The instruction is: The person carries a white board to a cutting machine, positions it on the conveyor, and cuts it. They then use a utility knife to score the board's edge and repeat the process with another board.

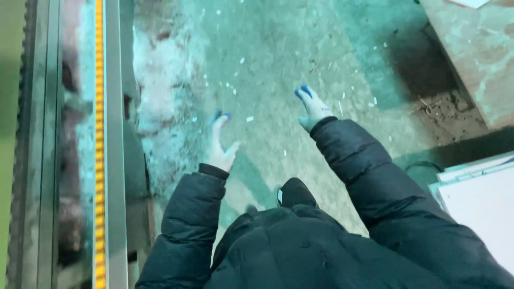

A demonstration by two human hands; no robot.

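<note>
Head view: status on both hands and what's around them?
Left hand and right hand gloved, open, empty, held out over the concrete floor. Yellow-striped rail at left. White panel and slab at right. Nothing between hands.

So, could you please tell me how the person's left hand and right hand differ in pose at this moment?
The left hand is nearer the body, close to the machine rail, thumb spread aside; the right hand reaches further ahead over the floor, fingers together. The left hand shows its edge; the right hand shows its back. Both wear pale gloves with blue fingertips, are open and hold nothing.
</note>
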